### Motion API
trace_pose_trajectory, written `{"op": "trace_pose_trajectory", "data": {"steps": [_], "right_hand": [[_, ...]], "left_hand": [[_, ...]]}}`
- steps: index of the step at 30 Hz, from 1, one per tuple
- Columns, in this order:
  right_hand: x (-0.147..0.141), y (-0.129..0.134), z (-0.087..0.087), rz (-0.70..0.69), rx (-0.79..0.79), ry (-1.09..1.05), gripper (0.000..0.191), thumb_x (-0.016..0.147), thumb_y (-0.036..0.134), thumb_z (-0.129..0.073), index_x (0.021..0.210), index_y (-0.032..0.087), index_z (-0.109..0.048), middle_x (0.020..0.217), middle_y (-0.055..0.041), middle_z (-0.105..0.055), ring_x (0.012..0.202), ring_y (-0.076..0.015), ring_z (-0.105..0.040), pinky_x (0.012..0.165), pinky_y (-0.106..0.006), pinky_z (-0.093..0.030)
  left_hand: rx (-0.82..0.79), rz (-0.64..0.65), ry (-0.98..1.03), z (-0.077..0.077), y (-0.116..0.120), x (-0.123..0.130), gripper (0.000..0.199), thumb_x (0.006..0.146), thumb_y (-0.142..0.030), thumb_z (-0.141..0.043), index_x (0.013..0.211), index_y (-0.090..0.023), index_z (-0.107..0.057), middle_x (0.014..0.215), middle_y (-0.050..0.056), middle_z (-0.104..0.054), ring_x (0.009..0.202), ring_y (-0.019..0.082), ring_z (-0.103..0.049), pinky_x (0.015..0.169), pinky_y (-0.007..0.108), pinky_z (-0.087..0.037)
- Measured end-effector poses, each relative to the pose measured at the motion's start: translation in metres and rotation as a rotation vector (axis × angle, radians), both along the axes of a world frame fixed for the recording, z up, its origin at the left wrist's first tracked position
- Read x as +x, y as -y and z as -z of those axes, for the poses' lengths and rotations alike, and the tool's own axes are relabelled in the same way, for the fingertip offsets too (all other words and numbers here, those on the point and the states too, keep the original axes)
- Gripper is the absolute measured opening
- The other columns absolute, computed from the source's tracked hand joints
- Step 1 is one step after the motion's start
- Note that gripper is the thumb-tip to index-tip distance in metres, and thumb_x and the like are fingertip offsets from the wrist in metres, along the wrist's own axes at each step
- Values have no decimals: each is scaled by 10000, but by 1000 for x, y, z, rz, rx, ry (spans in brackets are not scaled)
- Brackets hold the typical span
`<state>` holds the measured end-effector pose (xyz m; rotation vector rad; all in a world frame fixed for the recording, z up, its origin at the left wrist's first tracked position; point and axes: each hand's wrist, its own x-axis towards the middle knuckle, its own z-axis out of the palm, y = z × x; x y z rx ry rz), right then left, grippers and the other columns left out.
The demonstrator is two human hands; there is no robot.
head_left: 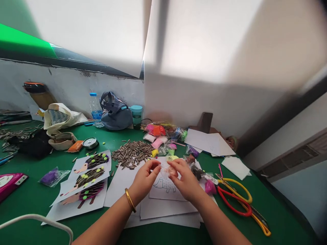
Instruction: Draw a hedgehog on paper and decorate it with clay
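Note:
My left hand (146, 177) and my right hand (182, 177) are raised over the white paper, with fingers pinched on a small clear plastic bag (165, 168) of pale peach clay. Thumbs and fingertips of both hands touch the bag, which is partly hidden by them. Below lies a sheet with a hedgehog drawn in outline (167, 185), resting on more white sheets (166, 209). A heap of striped sunflower seeds (133, 152) is just beyond my left hand. A gold bangle (130, 200) circles my left wrist.
Finished seed hedgehog pictures (89, 180) overlap at left. Bags of coloured clay (158, 136) pile up behind my hands. Red and yellow-handled scissors (237, 199) lie at right. A water bottle (95, 109), a blue-grey bag (116, 114) and a teal-lidded cup (137, 116) line the wall.

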<state>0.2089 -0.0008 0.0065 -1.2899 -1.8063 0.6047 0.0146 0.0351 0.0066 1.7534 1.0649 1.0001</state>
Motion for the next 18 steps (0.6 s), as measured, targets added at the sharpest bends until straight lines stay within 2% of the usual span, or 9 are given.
{"op": "trace_pose_trajectory", "data": {"steps": [2,5,8,10,12,15,18], "right_hand": [[-3,4,5,-3,30,14,343,824,134,-580,1143,246,-639,1133,-83,-549,1086,-222,-552,959,-386,-467],[-2,4,12,7,76,21,212,850,154,-572,1030,233,-653,1095,-86,-560,1045,-223,-568,883,-361,-501],[2,3,16,21,116,22,196,878,183,-563,1052,242,-633,1165,-86,-583,1107,-229,-567,926,-368,-491],[4,3,18,41,126,26,215,898,205,-550,1101,247,-606,1176,-80,-609,1119,-225,-573,951,-372,-482],[7,3,19,72,123,38,233,905,220,-546,1132,244,-589,1160,-76,-630,1108,-224,-584,944,-367,-488],[9,4,20,95,132,55,249,891,214,-555,1136,236,-590,1156,-76,-639,1103,-227,-591,922,-355,-501],[9,4,21,91,146,54,263,885,200,-548,1142,233,-587,1152,-76,-642,1099,-226,-594,925,-355,-499]], "left_hand": [[-84,6,98,6,4,3,242,873,-387,-569,1014,-192,-602,959,50,-648,868,193,-614,761,317,-510],[-128,30,140,11,9,5,220,837,-347,-609,991,-192,-578,943,39,-629,825,173,-603,727,299,-504],[-48,-9,100,9,12,4,158,842,-305,-605,948,-197,-560,884,22,-608,780,157,-574,698,283,-480],[54,-38,41,6,15,3,121,867,-304,-589,835,-195,-547,771,-2,-562,705,141,-521,666,271,-443],[151,-7,4,-2,21,1,227,889,-309,-575,711,-192,-495,679,-19,-496,640,129,-456,617,263,-395],[267,111,82,-23,40,1,284,939,-260,-488,665,-189,-465,655,-11,-460,639,131,-436,617,270,-377],[271,381,238,-52,61,3,156,936,-224,-493,792,-203,-551,735,16,-526,717,148,-503,678,287,-426]]}}
